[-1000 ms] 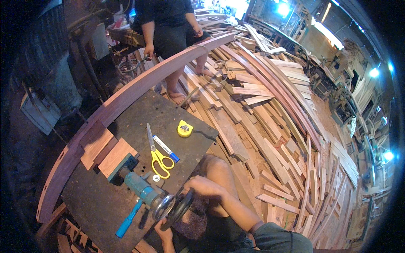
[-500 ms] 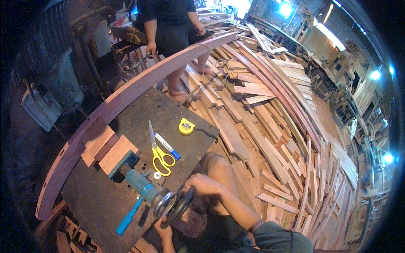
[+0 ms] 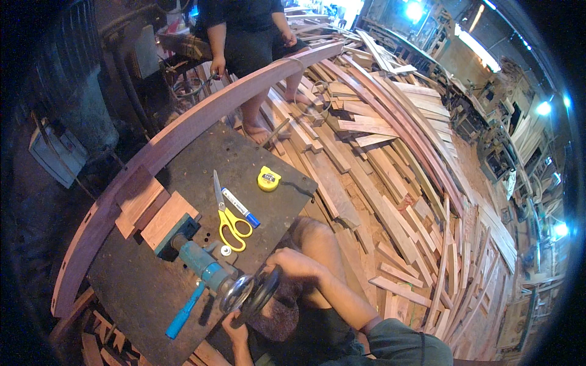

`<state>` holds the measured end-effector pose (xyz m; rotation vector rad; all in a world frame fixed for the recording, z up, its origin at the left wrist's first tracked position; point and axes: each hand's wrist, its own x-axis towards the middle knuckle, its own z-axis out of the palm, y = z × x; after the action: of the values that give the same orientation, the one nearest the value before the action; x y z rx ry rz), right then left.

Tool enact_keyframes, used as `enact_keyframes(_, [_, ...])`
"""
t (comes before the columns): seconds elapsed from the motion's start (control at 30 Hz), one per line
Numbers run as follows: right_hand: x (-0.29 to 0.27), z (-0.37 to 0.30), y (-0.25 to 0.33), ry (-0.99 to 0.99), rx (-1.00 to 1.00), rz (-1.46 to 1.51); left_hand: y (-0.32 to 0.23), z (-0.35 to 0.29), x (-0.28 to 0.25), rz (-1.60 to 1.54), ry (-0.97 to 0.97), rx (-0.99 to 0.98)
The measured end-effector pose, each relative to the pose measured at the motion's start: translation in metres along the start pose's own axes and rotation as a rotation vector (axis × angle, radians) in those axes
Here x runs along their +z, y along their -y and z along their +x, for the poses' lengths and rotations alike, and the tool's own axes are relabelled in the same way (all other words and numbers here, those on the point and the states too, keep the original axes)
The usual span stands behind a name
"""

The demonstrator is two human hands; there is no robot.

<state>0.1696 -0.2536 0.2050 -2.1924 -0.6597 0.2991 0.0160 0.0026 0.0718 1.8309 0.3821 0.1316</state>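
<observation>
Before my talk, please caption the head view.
Left hand and right hand at the black handwheel of a blue bench clamp.

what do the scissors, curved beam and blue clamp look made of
Scissors: grey blades, probably steel by their metallic look; yellow handles, likely smooth plastic. Curved beam: wood, apparently unvarnished, from its matte reddish-brown surface. Blue clamp: probably painted metal, given its blue coat and sturdy shape.

Bluish-white lamps (image 3: 544, 108) glare at the top and right, their cores blown out, with a bright tube light (image 3: 477, 49) among them. The far left sinks into dim, grainy shadow. The dark surface (image 3: 201, 158) is moderately lit; the chrome wheel (image 3: 237, 294) catches sharp highlights. Black corners surround the fisheye circle, and edges bend near its rim.
</observation>
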Motion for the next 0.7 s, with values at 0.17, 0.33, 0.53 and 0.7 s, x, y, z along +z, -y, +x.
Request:
enact_keyframes(0.17, [0.006, 0.003, -0.011, 0.014, 0.053, -0.037, -0.01, -0.002, 0.006, -0.053, -0.097, 0.077])
enact_keyframes(0.33, [0.01, 0.001, 0.005, -0.036, 0.097, -0.037, -0.001, 0.005, -0.003, -0.027, 0.112, 0.038])
enact_keyframes(0.53, [0.005, 0.004, 0.021, 0.023, 0.18, -0.077, -0.01, 0.006, -0.003, 0.013, 0.14, -0.041])
enact_keyframes(0.7, [0.007, 0.006, 0.016, -0.048, 0.1, -0.074, 0.008, 0.001, 0.0, 0.011, 0.077, 0.009])
